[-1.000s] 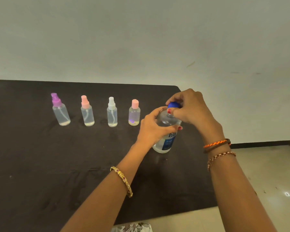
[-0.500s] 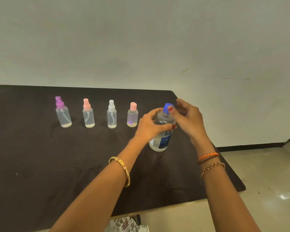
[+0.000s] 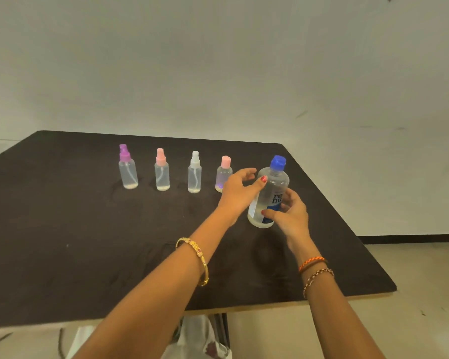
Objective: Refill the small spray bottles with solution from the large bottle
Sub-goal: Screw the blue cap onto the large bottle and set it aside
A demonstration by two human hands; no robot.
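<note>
Both hands loosely cup the capped large bottle: left hand wide, right hand half-curled. Left of it, four small spray bottles look nearly empty; no refilling yet.

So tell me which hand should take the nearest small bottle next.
Left, probably. The left hand is open and sits right beside the pink-capped bottle. The right hand is at the large bottle's lower side, farther from the row.

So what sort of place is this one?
Probably a bare indoor room used as a staging spot: a dark table against a plain wall, a tiled floor, nothing else but bottles.
</note>
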